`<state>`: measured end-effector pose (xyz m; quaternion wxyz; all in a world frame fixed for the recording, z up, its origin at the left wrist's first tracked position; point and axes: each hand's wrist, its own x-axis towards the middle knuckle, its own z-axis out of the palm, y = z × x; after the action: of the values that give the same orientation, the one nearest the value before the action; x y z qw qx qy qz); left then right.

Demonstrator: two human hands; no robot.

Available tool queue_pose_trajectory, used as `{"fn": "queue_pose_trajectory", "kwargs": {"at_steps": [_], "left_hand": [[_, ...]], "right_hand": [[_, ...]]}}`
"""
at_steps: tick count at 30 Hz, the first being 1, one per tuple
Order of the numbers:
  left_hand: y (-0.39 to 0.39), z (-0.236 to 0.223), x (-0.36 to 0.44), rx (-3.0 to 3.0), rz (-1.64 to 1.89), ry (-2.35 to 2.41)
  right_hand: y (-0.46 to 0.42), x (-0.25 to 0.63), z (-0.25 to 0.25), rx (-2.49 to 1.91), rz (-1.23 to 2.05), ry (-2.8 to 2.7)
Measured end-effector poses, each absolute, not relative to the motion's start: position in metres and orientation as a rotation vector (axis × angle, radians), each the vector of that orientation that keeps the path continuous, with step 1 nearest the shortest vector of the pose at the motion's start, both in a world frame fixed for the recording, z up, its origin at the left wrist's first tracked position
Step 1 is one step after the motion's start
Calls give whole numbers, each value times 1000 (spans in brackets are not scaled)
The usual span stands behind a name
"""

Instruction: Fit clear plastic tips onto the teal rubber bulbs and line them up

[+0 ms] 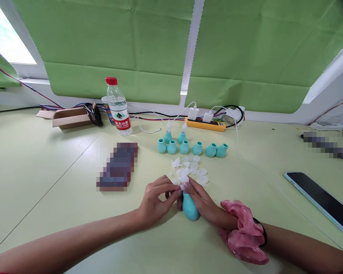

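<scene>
A teal bulb syringe [190, 208] lies at the front middle of the table, its round end towards me and its neck pointing away. My right hand [201, 199] is closed around the neck and the white translucent nozzle [183, 176] fitted there. From the other side my left hand [161, 196] pinches at the base of that nozzle; its fingertips partly hide what they grip. Just beyond both hands lies a loose pile of clear and white plastic parts [193, 167]. Behind the pile stand several open teal bulbs [184, 147], and two teal bulbs with nozzles [167, 136] stand farther back.
A water bottle [120, 110] with a red cap stands at the back left, beside an open cardboard box [71, 118]. An orange power strip [207, 124] with white chargers lies at the back. To the right is a phone [317, 198], with a thin white cable [260, 171] running nearby.
</scene>
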<state>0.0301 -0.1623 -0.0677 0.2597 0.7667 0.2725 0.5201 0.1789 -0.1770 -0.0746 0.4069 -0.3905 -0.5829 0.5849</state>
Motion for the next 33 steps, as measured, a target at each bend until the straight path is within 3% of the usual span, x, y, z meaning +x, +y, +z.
{"fn": "queue_pose_trajectory", "kwargs": {"at_steps": [21,33], "left_hand": [[-151,-66,26,1902,1267,1010],[-133,-72,23,2308,841,1300]], "right_hand": [[-160,189,-69,-784,1953,-914],[-170,188,-68,-823,1752,-1270]]}}
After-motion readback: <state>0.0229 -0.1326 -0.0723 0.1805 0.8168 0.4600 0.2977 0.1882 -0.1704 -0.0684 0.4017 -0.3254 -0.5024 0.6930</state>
